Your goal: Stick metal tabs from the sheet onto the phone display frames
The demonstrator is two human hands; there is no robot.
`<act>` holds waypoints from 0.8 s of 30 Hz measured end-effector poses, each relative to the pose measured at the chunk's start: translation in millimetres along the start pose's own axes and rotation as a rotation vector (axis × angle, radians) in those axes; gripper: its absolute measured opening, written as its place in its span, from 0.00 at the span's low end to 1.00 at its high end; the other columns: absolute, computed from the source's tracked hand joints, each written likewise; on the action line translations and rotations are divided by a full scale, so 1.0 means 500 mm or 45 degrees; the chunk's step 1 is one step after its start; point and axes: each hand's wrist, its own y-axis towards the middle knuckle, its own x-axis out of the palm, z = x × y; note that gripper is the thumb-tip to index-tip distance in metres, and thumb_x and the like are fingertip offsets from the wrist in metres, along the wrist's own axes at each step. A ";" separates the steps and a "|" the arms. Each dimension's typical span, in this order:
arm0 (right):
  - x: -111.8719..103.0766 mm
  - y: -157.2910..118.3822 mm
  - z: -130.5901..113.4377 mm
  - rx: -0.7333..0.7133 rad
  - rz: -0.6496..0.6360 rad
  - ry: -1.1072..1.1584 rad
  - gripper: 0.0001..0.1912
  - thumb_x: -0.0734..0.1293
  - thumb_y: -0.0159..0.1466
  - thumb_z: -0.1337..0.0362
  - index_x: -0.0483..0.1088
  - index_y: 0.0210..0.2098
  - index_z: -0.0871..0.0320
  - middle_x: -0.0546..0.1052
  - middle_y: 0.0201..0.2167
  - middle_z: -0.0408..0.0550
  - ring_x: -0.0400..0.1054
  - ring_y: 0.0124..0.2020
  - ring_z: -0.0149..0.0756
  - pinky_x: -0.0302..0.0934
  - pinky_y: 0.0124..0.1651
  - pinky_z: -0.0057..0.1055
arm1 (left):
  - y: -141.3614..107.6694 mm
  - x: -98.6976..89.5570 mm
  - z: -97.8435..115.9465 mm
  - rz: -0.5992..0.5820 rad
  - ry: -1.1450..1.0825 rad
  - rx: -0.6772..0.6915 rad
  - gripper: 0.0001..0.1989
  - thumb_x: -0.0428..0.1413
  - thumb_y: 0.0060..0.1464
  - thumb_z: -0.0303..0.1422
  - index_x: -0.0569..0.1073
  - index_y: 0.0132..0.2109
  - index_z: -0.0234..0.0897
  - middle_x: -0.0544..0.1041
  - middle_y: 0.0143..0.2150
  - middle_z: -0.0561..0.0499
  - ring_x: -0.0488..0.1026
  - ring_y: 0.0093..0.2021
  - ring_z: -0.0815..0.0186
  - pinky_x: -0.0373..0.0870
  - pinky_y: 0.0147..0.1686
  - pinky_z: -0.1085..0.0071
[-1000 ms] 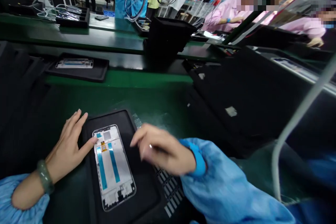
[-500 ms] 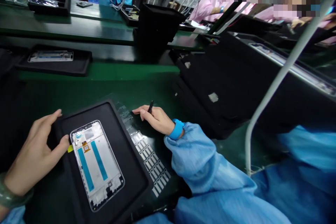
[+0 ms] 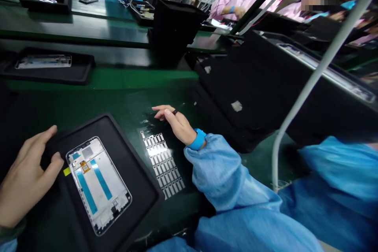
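My left hand (image 3: 29, 173) rests at the left rim of a black tray (image 3: 138, 177), thumb and fingers apart. In the tray lies a phone mid-frame (image 3: 103, 173), silvery, with two blue strips, an orange flex piece and a yellow tab (image 3: 67, 171) at its left edge. My right hand (image 3: 177, 124) is beyond the sticker sheet, with a slim dark tool (image 3: 175, 112) held between thumb and fingers; its exact kind is unclear. The clear sheet of small white stickers (image 3: 165, 165) lies right of the tray, just below my right fingers.
Another black tray (image 3: 84, 75) with a phone frame (image 3: 44, 61) sits at the back left. A tall stack of black trays (image 3: 177, 27) stands behind. Dark foam-like trays (image 3: 236, 86) pile up at right, near a pale curved tube (image 3: 295, 106). People in pink (image 3: 228, 0) sit across the bench.
The sticker sheet has shifted away from the tray's right edge and turned. My right hand has moved slightly away from me, and its tool has tilted. Tray and left hand appear farther left.
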 end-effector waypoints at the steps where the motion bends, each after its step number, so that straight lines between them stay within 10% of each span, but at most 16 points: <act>1: 0.007 -0.002 -0.005 0.052 0.087 0.073 0.23 0.53 0.67 0.48 0.69 0.35 0.59 0.76 0.41 0.51 0.73 0.36 0.33 0.69 0.39 0.33 | 0.004 -0.003 0.014 -0.005 -0.021 0.032 0.27 0.49 0.57 0.39 0.54 0.63 0.54 0.62 0.60 0.52 0.63 0.59 0.56 0.64 0.58 0.54; 4: 0.030 -0.010 -0.025 0.298 0.103 0.352 0.20 0.61 0.62 0.47 0.67 0.34 0.60 0.73 0.23 0.43 0.70 0.21 0.27 0.67 0.25 0.25 | 0.017 -0.002 0.059 -0.090 -0.072 0.285 0.24 0.50 0.59 0.35 0.57 0.61 0.53 0.57 0.64 0.53 0.55 0.64 0.57 0.57 0.62 0.54; 10: 0.057 -0.017 -0.035 0.616 0.010 0.620 0.19 0.74 0.50 0.56 0.63 0.31 0.59 0.74 0.22 0.41 0.76 0.27 0.33 0.72 0.30 0.27 | 0.029 0.055 0.167 -0.393 0.104 0.883 0.24 0.47 0.60 0.42 0.61 0.61 0.43 0.60 0.64 0.45 0.54 0.65 0.55 0.50 0.63 0.48; 16: 0.072 -0.020 -0.018 0.528 0.063 0.532 0.17 0.73 0.51 0.55 0.64 0.30 0.59 0.74 0.19 0.40 0.75 0.24 0.32 0.70 0.27 0.24 | 0.036 0.106 0.253 -0.527 0.215 0.900 0.23 0.42 0.61 0.47 0.67 0.57 0.44 0.66 0.61 0.42 0.60 0.62 0.50 0.49 0.58 0.37; 24: 0.074 -0.024 -0.017 0.487 0.037 0.490 0.17 0.71 0.52 0.53 0.64 0.30 0.58 0.74 0.19 0.41 0.75 0.23 0.33 0.70 0.27 0.25 | 0.033 0.109 0.249 -0.522 0.198 0.896 0.22 0.41 0.62 0.46 0.67 0.57 0.43 0.67 0.60 0.42 0.61 0.61 0.52 0.46 0.59 0.38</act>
